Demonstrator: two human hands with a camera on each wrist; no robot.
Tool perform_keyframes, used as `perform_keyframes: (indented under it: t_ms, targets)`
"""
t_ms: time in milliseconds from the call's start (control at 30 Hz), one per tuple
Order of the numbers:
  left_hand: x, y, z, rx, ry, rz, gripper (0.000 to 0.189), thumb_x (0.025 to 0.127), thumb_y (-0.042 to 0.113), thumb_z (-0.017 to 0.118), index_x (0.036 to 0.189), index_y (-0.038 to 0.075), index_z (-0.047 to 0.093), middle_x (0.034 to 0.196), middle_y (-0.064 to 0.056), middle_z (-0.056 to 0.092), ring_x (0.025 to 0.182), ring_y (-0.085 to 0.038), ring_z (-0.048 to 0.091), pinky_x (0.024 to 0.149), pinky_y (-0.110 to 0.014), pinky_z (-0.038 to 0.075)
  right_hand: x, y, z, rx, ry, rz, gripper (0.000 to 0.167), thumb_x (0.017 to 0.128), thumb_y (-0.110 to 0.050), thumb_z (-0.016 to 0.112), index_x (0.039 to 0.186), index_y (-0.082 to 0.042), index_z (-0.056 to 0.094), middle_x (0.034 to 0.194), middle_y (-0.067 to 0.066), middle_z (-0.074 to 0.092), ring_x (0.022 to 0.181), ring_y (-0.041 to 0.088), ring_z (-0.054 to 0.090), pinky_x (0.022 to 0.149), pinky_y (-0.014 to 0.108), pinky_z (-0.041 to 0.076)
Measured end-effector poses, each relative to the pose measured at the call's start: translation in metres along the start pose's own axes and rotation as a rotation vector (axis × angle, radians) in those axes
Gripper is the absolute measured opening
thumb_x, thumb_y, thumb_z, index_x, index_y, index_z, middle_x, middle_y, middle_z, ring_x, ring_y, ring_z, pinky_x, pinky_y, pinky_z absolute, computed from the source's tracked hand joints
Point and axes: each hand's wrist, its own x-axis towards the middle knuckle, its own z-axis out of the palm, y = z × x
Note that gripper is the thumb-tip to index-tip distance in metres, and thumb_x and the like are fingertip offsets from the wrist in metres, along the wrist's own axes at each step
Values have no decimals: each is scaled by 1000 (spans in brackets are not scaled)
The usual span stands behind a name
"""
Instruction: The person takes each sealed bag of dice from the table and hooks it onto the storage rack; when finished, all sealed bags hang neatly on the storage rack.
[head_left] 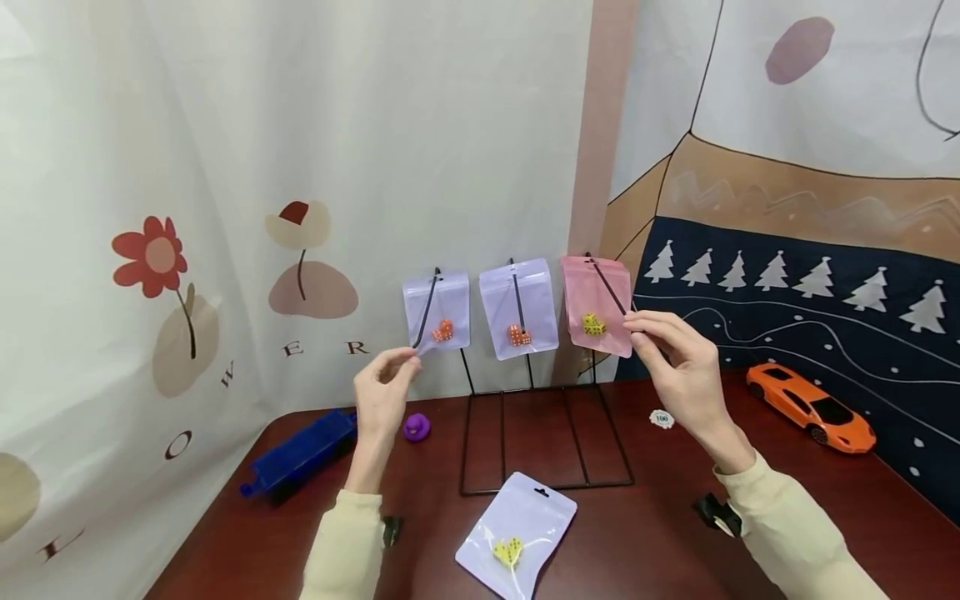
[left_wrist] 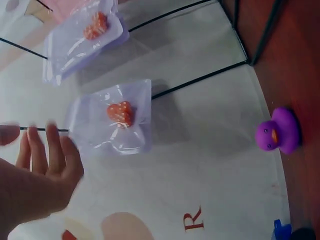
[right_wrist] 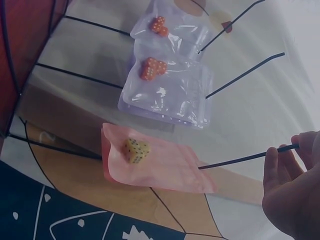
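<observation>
A black wire display rack (head_left: 546,488) stands on the table with three long hooks pointing toward me. My left hand (head_left: 381,398) pinches the tip of the left hook between thumb and fingers; a lilac pouch (left_wrist: 110,135) with orange dice hangs farther back on that hook. On the middle hook are lilac pouches (head_left: 498,292), the front one showing orange dice (right_wrist: 152,69). The tip of the right hook (right_wrist: 232,161) is pinched by my right hand (head_left: 686,367), and pink pouches (right_wrist: 167,170) with yellow dice hang behind it. Another lilac pouch (head_left: 532,512) holding yellow dice lies flat before the rack.
A blue block-like object (head_left: 303,450) and a purple rubber duck (head_left: 416,427) are left of the rack. To its right are a white poker chip (head_left: 662,418) and an orange toy car (head_left: 810,408). A printed curtain (head_left: 450,125) hangs close behind.
</observation>
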Motion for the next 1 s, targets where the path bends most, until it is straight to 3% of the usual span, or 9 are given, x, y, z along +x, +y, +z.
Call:
perform_keyframes:
  t_ms: [100, 233, 333, 467, 567, 767, 1000]
  targets:
    - [-10, 1, -6, 21, -135, -14, 15, 87, -5, 64, 101, -9, 67, 88, -29, 65, 73, -15, 65, 69, -19, 54, 1, 0, 0, 3, 0, 0, 27, 76, 31, 55, 98, 17, 63, 102, 32, 59, 98, 22, 60, 86, 19, 51]
    - [-22, -8, -14, 86, -238, -6, 13, 87, 2, 67, 100, 2, 70, 83, -18, 68, 75, -18, 65, 65, -22, 53, 2, 0, -1, -4, -2, 7, 25, 77, 29, 55, 98, 17, 64, 102, 32, 60, 99, 21, 60, 86, 19, 51]
    - [-36, -3, -17, 156, -341, 9, 14, 88, 7, 68, 102, 8, 71, 83, -12, 69, 77, -20, 65, 64, -26, 53, 2, -1, -2, -11, 2, 15, 26, 77, 29, 56, 98, 16, 64, 102, 31, 60, 99, 19, 60, 86, 19, 51]
    - [-52, -3, -21, 183, -497, -28, 17, 89, 13, 68, 106, 11, 70, 92, -9, 69, 79, -22, 65, 70, -31, 56, 1, -2, -2, -13, 1, 24, 25, 78, 29, 56, 98, 16, 64, 103, 30, 60, 99, 17, 60, 87, 19, 51]
    - [-58, -14, -24, 191, -568, -77, 19, 89, 19, 69, 107, 13, 70, 96, -4, 69, 80, -21, 65, 73, -34, 57, 0, -1, -2, -11, -2, 28, 25, 78, 29, 56, 99, 17, 64, 103, 30, 60, 99, 16, 60, 87, 19, 51]
    - [-69, -22, -30, 221, -660, -115, 23, 89, 21, 68, 109, 8, 69, 98, -9, 68, 80, -18, 65, 72, -34, 57, 0, 0, -2, 3, -4, 15, 26, 77, 29, 55, 99, 17, 64, 102, 31, 60, 99, 17, 60, 87, 19, 51]
    - [-78, -37, -36, 266, -889, -172, 26, 92, 24, 64, 114, 10, 66, 109, -5, 65, 95, -22, 62, 78, -33, 56, 1, 0, -3, -4, 3, 2, 25, 77, 29, 56, 98, 17, 64, 100, 30, 61, 100, 21, 61, 87, 20, 51]
